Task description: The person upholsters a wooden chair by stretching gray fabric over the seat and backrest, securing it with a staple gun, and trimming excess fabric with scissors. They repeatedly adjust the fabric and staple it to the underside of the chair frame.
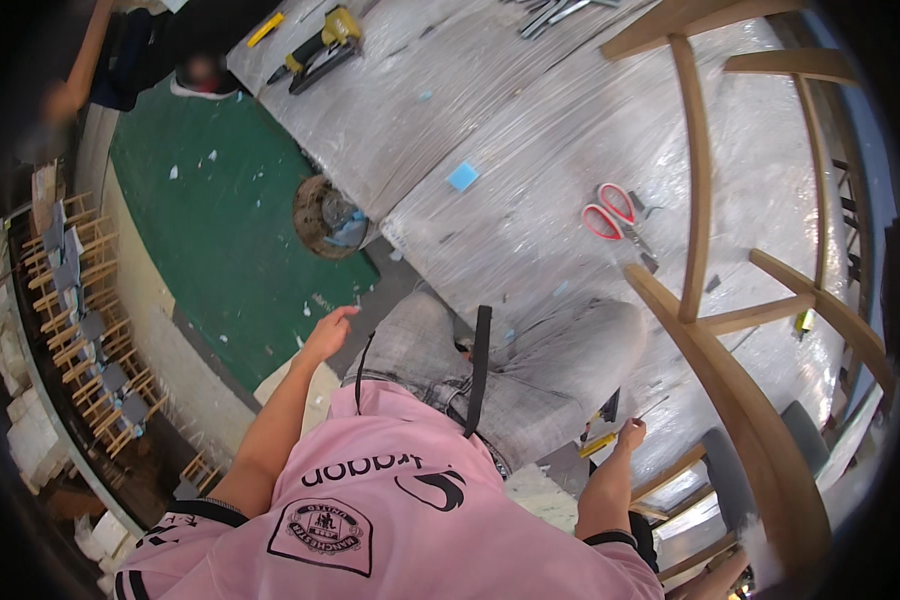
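While my left grip [328, 338] hangs off the desk [530, 235], my right grip [632, 433] clamps a slim tool [655, 408]

Seen remotely through my head camera, wooden-legged pieces [90, 325] with grey pads crowd together at far left. Another person [150, 55], in dark clothing, is partly in view at upper left, beside a green floor [190, 190]. A round tub [307, 215] with blue scraps [348, 233] sits just beside the desk's corner. Below it, my left grip has its fingers half curled; I cannot tell whether the tips meet or hold anything. On the film-wrapped desk, a yellow-and-black power tool [324, 46] lies near the far edge, a blue square [462, 176] midway, and red-handled scissors [624, 228] farther right. Low at right, my right grip is closed around the slim tool, its thin metal shaft angled up and rightward near a wooden frame [698, 180]. A yellow piece [599, 444] shows on the grip's other side; I cannot tell if it is the handle.
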Demonstrator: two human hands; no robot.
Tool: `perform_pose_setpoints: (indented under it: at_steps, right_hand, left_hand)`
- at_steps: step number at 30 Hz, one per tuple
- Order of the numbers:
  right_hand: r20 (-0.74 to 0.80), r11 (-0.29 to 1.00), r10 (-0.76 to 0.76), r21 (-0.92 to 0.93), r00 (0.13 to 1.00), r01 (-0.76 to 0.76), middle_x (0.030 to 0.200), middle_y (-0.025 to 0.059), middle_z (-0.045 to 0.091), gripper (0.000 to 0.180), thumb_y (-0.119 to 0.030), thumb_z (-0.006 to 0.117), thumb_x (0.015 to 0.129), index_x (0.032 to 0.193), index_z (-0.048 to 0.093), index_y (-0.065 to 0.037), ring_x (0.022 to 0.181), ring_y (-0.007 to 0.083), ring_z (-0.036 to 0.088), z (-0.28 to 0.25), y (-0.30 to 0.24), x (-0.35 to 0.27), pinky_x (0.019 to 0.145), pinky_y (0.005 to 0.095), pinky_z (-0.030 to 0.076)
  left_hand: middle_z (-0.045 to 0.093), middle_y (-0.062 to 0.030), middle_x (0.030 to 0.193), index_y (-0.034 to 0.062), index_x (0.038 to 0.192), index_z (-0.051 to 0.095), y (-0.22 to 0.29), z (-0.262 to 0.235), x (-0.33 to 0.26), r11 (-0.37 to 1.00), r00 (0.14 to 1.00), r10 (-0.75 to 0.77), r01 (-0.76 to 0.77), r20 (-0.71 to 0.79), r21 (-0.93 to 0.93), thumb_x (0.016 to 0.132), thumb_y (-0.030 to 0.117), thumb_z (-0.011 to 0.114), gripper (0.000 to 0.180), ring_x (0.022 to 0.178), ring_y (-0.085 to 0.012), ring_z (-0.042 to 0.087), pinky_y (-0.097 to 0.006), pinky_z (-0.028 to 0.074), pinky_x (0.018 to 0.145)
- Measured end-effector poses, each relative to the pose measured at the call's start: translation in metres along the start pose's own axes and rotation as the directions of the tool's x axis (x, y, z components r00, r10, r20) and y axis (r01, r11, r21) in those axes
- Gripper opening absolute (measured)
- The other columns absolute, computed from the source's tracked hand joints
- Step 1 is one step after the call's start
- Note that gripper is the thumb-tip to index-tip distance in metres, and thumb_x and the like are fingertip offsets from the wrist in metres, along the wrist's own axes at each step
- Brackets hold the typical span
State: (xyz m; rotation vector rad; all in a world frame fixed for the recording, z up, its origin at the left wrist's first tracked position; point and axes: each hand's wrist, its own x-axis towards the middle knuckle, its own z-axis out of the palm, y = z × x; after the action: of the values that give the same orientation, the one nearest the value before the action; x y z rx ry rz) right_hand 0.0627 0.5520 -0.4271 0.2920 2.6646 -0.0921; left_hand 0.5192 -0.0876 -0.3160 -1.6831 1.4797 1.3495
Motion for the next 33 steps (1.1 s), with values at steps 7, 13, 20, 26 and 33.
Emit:
perform_pose_setpoints:
  at_steps: [7,13,20,26,33]
  right_hand:
    - [-0.324,0.738,0.144,0.665,0.935,0.116,0.091,0.0094,0.061,0.032,-0.016,0.051,0.104,0.133,0.057,-0.004,0.078,0.0216,0.058,-0.061,-0.064,-0.075,0.07,0.0352,0.05]
    - [-0.455,0.215,0.484,0.89,0.747,0.403,0.089,0.0017,0.05,0.036,-0.021,0.043,0.11,0.142,0.053,-0.008,0.071,0.0122,0.046,-0.121,-0.195,-0.166,0.063,0.029,0.045]
    - [-0.353,0.021,0.279,0.932,0.893,0.362,0.082,-0.0023,0.048,0.029,-0.024,0.05,0.109,0.133,0.058,-0.01,0.062,0.0073,0.046,-0.135,-0.291,-0.171,0.051,0.025,0.042]
    - [-0.447,-0.171,0.188,0.862,0.874,0.478,0.077,-0.0046,0.044,0.038,-0.03,0.063,0.104,0.134,0.057,-0.007,0.057,0.0038,0.039,-0.266,-0.377,-0.242,0.044,0.0225,0.033]
    - [-0.496,0.011,0.291,0.857,0.818,0.515,0.087,0.0009,0.053,0.054,-0.028,0.076,0.096,0.137,0.054,-0.001,0.066,0.0071,0.048,-0.313,-0.432,-0.239,0.052,0.025,0.038]
  left_hand:
    - [0.077,-0.0119,0.098,0.0101,0.133,0.062,0.058,0.013,0.028,0.961,0.961,0.275,-0.275,0.018,-0.011,0.098,0.005,0.045,0.04,0.072,-0.018,0.073,-0.035,0.057,0.068]
    - [0.076,-0.012,0.096,0.0087,0.136,0.061,0.146,-0.003,0.063,0.876,0.87,0.481,-0.482,0.107,-0.017,0.094,0.001,0.049,0.044,0.067,-0.0152,0.07,-0.032,0.056,0.063]
    - [0.076,-0.0142,0.105,0.008,0.126,0.07,0.314,-0.026,0.053,0.633,0.634,0.772,-0.773,0.045,0.039,0.096,0.021,0.056,0.036,0.091,-0.0269,0.072,-0.039,0.056,0.083]
    - [0.057,-0.0252,0.141,0.005,0.148,0.05,0.494,-0.072,-0.033,0.157,0.109,0.966,-0.968,-0.233,0.195,0.084,0.052,0.075,0.083,0.115,-0.0376,0.064,-0.045,0.052,0.099]
    - [0.052,-0.029,0.132,0.0045,0.144,0.053,0.651,-0.07,-0.2,0.069,-0.056,0.958,-0.908,-0.282,0.414,0.067,0.056,0.089,0.099,0.122,-0.0439,0.053,-0.048,0.047,0.105]
